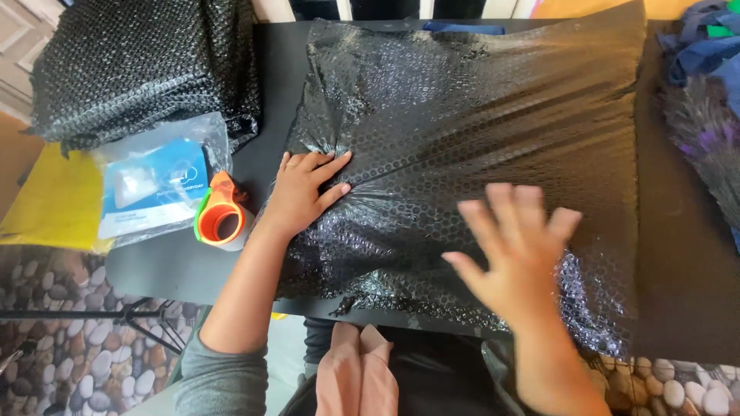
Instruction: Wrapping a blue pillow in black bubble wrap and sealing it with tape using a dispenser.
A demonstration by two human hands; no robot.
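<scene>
Hands on a black bubble-wrap bundle

Black bubble wrap [470,139] covers a large bundle that fills the centre and upper right of the frame, lying on a dark surface [686,277]. The left hand [302,192] presses flat on the bundle's left edge, fingers spread and pointing right, where the wrap gathers into creases. The right hand [516,246] is blurred at lower centre-right, fingers splayed wide over the wrap's lower part; whether it touches the wrap cannot be told. Neither hand grips anything, and the two are well apart.

Just left of the left hand stands an orange tape dispenser [220,216] with a green edge. Beside it, further left, lies a clear plastic packet [158,185] with blue and white contents, partly over a yellow sheet [54,204]. A folded stack of black bubble wrap [139,62] sits in the upper left. Purple and blue cloth [705,85] lies at the right edge.
</scene>
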